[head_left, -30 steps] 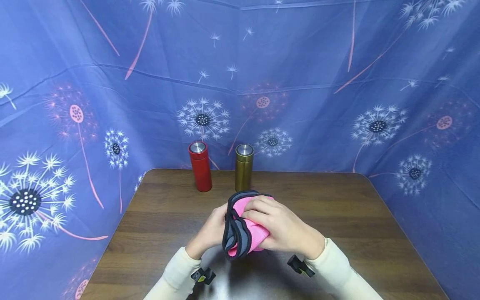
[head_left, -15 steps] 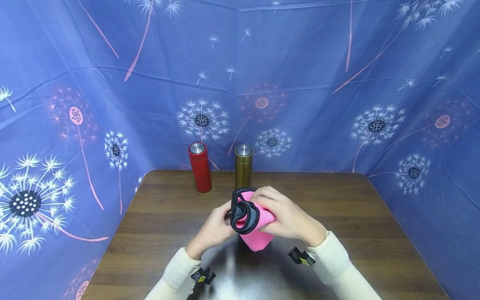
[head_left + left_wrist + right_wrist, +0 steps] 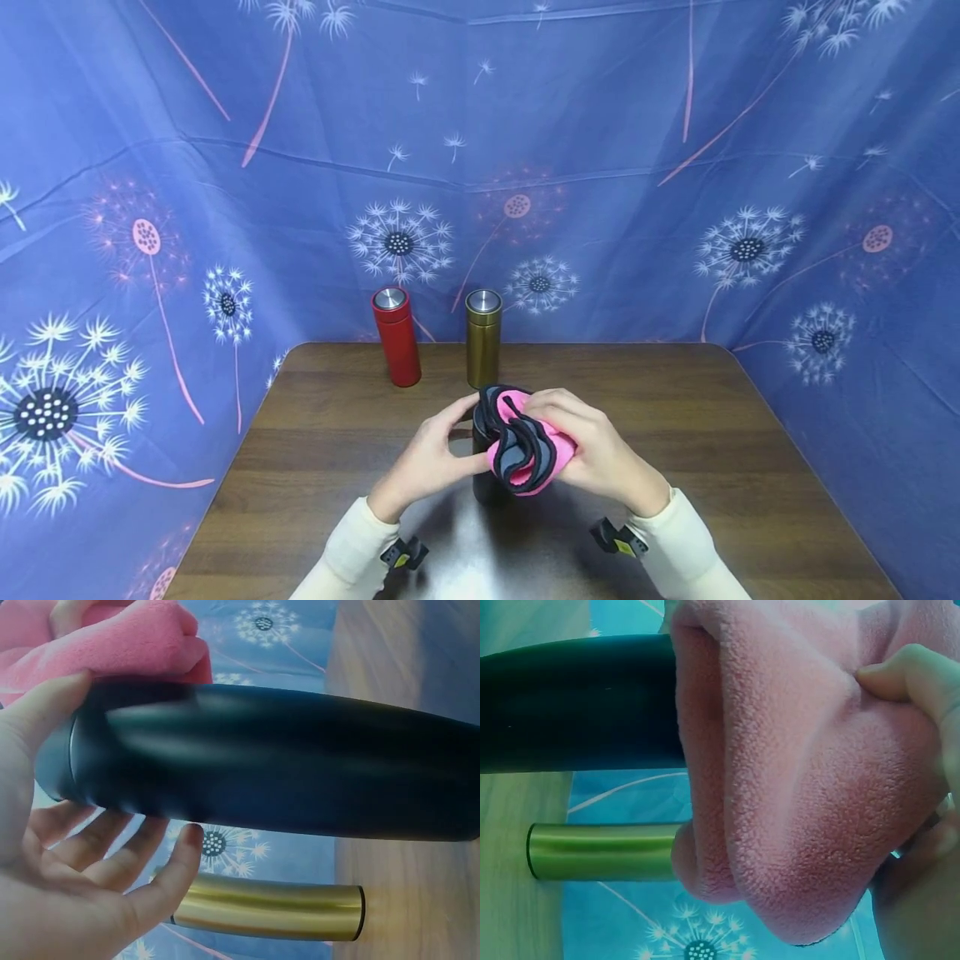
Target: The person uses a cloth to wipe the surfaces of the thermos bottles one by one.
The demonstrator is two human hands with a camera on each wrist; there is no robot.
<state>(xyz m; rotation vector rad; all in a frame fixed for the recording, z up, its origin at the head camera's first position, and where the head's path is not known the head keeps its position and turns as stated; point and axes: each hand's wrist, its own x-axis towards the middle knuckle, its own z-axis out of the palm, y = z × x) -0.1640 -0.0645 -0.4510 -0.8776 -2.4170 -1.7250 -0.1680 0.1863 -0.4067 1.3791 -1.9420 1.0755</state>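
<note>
A black thermos bottle (image 3: 491, 490) stands near the middle of the table, partly behind the cloth in the head view. My left hand (image 3: 430, 454) holds it close to the top, thumb on the near side and fingers round the far side. In the left wrist view the matte black bottle (image 3: 285, 761) fills the middle, its lid seam by my thumb. My right hand (image 3: 603, 446) grips a bunched cleaning cloth (image 3: 525, 454), pink and grey with black edging. The pink cloth (image 3: 795, 765) overlaps the bottle's upper end in the right wrist view.
A red thermos bottle (image 3: 399, 342) and a gold thermos bottle (image 3: 483, 342), both with silvery lids, stand upright at the table's back edge. A blue curtain (image 3: 600, 108) with dandelion prints hangs behind and beside the wooden table (image 3: 315, 433).
The cloth has shifted right and bunched tighter in my right hand, and the black bottle beneath it shows more. My left hand's thumb and fingers have spread wider at the bottle's top.
</note>
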